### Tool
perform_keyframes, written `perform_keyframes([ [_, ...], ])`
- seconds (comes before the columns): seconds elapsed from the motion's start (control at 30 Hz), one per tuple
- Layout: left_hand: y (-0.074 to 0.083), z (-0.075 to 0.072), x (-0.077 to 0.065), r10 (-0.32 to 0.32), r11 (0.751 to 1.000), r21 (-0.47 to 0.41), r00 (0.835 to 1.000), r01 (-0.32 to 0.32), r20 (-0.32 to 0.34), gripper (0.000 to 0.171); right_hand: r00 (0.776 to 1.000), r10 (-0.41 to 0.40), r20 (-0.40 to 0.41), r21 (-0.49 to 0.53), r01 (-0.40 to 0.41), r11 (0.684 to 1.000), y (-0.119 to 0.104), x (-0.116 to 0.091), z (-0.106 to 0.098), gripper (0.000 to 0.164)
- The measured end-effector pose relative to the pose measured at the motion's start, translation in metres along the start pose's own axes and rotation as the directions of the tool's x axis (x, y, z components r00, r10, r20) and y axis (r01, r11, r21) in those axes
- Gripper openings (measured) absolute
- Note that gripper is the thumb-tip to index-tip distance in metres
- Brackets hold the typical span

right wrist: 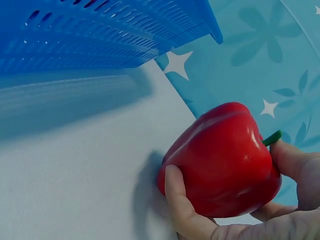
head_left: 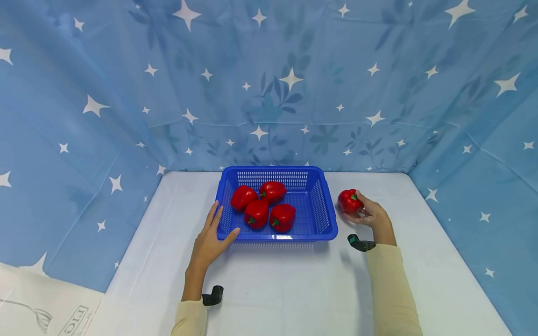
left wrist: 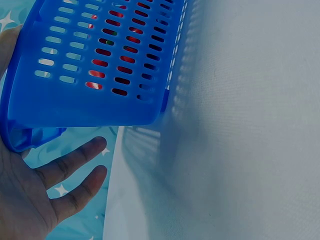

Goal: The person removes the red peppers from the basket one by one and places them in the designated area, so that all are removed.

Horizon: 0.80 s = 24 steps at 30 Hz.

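Observation:
My right hand [head_left: 370, 214] grips a red bell pepper [head_left: 349, 201] with a green stem, just right of the basket. In the right wrist view the thumb lies by the stem and the fingers curl round the lower side of the bell pepper [right wrist: 225, 165], close over the white table. My left hand [head_left: 208, 245] rests at the near left corner of the blue plastic basket [head_left: 277, 237], fingers spread and fairly straight along its side, thumb over the front rim. Several red bell peppers [head_left: 282, 218] lie in the basket's left and middle part.
The basket stands near the back of the white-covered table [head_left: 286, 289]. A blue curtain [head_left: 311, 102] with white stars hangs behind and on both sides. Pale printed cloth [head_left: 46, 303] shows at the lower left. Each wrist wears a small black device.

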<state>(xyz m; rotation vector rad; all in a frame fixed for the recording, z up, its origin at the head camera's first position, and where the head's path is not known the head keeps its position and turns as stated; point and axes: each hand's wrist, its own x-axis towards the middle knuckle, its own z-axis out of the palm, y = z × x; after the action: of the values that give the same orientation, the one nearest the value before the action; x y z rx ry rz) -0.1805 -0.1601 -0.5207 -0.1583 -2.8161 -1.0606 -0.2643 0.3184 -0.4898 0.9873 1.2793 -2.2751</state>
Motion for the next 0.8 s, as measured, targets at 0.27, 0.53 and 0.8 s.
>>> perform_keyframes([
  [0.27, -0.0008, 0.0005, 0.0, 0.013, 1.0, -0.009, 1.0, -0.013, -0.009, 0.092, 0.998, -0.045, -0.043, -0.008, 0.044, 0.999, 0.0016, 0.0004, 0.0032, 0.09],
  [0.53, -0.0009, 0.0008, -0.0005, 0.021, 1.0, -0.006, 1.0, -0.021, -0.011, 0.092, 0.996, -0.077, -0.05, -0.037, 0.075, 0.996, 0.0031, -0.0024, 0.0047, 0.087],
  [0.8, -0.0019, 0.0013, 0.0001, 0.02, 1.0, -0.01, 1.0, -0.02, -0.016, 0.091, 0.995, -0.073, -0.064, -0.047, 0.07, 0.996, 0.0024, -0.0029, 0.0033, 0.09],
])
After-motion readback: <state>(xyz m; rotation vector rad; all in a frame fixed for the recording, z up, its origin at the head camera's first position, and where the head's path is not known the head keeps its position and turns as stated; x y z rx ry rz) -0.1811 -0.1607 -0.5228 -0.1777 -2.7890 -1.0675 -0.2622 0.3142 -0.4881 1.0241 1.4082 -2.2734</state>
